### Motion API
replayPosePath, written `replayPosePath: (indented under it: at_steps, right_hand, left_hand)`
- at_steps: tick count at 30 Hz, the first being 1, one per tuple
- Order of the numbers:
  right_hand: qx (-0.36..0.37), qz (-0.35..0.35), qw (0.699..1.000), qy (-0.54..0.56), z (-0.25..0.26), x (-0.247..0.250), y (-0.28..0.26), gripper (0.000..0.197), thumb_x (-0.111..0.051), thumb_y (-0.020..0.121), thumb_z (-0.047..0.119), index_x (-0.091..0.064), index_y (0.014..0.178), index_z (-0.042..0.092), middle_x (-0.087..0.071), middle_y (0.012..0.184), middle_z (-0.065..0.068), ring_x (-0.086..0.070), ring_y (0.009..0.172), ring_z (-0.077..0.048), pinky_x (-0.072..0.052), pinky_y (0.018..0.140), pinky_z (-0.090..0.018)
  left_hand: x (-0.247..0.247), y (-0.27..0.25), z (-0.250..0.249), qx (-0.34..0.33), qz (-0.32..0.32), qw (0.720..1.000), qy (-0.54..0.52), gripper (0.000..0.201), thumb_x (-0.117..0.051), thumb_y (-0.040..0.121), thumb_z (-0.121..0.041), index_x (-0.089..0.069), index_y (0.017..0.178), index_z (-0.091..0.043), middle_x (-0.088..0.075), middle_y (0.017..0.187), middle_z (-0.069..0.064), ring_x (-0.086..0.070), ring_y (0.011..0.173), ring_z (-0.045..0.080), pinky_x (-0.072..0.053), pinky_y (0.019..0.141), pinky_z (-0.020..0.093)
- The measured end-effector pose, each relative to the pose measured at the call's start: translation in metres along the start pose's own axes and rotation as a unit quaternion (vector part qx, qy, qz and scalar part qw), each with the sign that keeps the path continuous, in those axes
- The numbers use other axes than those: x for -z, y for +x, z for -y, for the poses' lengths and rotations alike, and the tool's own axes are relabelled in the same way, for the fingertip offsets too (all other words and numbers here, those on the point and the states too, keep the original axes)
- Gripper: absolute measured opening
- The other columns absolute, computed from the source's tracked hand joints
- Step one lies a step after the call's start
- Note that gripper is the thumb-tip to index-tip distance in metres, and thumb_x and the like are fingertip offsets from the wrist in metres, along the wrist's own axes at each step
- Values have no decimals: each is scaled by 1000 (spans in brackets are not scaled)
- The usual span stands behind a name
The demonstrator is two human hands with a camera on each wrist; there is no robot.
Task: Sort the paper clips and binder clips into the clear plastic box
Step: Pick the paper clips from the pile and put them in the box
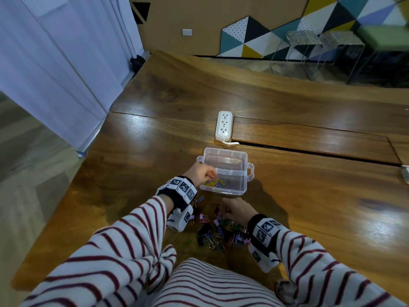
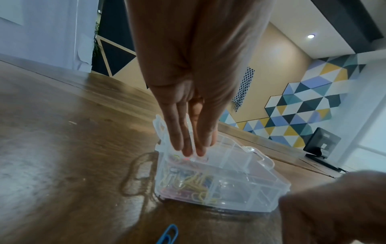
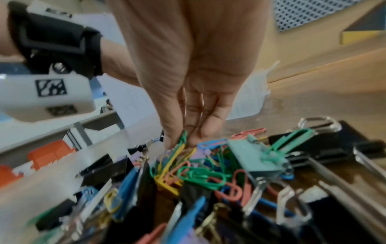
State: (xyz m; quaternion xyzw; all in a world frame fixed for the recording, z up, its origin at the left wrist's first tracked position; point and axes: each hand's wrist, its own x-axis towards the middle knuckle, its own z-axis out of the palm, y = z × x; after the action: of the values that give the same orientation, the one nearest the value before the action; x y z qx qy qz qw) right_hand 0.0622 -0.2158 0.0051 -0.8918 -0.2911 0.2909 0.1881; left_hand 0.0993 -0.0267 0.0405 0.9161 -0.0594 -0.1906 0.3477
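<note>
On the wooden table [image 1: 287, 196], near a white power strip [image 1: 223, 125], the clear box [image 1: 230, 171] holds paper clips [image 1: 213, 183]; the left hand [image 1: 200, 173] reaches in, fingers straight. The right hand [image 1: 238, 210] pinches clips in the near pile [image 1: 221, 233]. Patterned wall [image 1: 309, 25] beyond.

- We see the clear plastic box [image 1: 225, 170] at the middle of the head view, resting on the table [image 1: 309, 196].
- Paper clips [image 1: 214, 183] lie in the box's lower-left compartment.
- Just above the box in the frame lies a power strip [image 1: 224, 125].
- Below the box sits the loose pile of clips [image 1: 221, 233], on the table.
- The left hand [image 1: 202, 172] is over the box's left edge; the right hand [image 1: 238, 210] is on the pile's upper part.
</note>
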Motion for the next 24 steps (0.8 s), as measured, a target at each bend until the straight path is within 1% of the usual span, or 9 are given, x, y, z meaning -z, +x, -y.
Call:
replayPosePath:
  at_steps: [3,7,9,11,14,16,18,20,24]
  right_hand:
    - [-23,-31,996,76,-7,5,-3,16,-69,75,12,-58,86,16,-62,88,-2,-59,84,-22,-50,75,-36]
    - [-38,-29,991,127,-12,11,-10,19,-66,77,5,-54,89,15,-58,84,1,-58,75,-14,-48,64,-18]
    - [-32,-23,991,128,-12,15,-12,19,-64,79,2,-54,91,13,-57,84,1,-56,74,-12,-44,59,-11]
    - [-26,-10,992,125,-10,20,-12,18,-62,81,1,-56,94,11,-58,85,0,-56,74,-10,-45,57,-11]
    - [-14,33,989,142,-6,28,-10,17,-61,82,-1,-57,97,5,-62,87,-5,-59,71,-8,-50,57,-12]
    - [-6,51,991,124,-3,35,-7,18,-60,82,-1,-60,99,3,-67,91,-12,-61,74,-13,-50,60,-15]
    - [-6,58,991,121,-2,44,-4,17,-59,84,1,-62,100,4,-68,89,-9,-61,72,-10,-49,61,-14]
    - [-17,49,986,157,-2,53,-2,14,-59,85,4,-62,98,6,-64,81,1,-59,67,-5,-47,57,-13]
    - [-63,-26,954,292,0,73,10,14,-57,86,3,-63,98,3,-63,83,-3,-60,68,-10,-49,53,-12]
  left_hand:
    - [-3,-11,1,5,-83,996,-39,28,-48,90,2,-62,114,-4,-67,113,9,-62,107,16,-43,90,13]
    - [-22,-34,14,88,-202,973,-68,15,-50,91,-7,-61,101,-8,-66,105,8,-60,89,11,-50,86,23]
    - [-35,-43,21,105,-150,982,-37,14,-50,90,-7,-60,101,-9,-64,108,9,-59,92,13,-49,87,23]
    - [-48,-45,24,95,-76,992,31,20,-53,90,-8,-59,109,-10,-58,117,9,-56,107,20,-47,95,30]
    - [-58,-42,21,82,-10,990,114,43,-64,83,-14,-48,123,-9,-44,127,9,-45,118,25,-44,98,39]
    - [-60,-40,20,77,24,987,141,57,-73,75,-22,-44,122,-8,-39,128,11,-39,119,26,-45,97,42]
    - [-60,-40,17,78,64,983,154,67,-79,68,-28,-43,120,-8,-38,128,11,-39,118,27,-45,97,43]
    - [-61,-42,15,73,94,976,180,66,-80,66,-28,-44,118,-9,-41,127,10,-41,116,27,-44,95,41]
    - [-63,-46,10,50,121,969,209,59,-76,71,-23,-45,119,-8,-46,123,12,-46,113,28,-42,92,39]
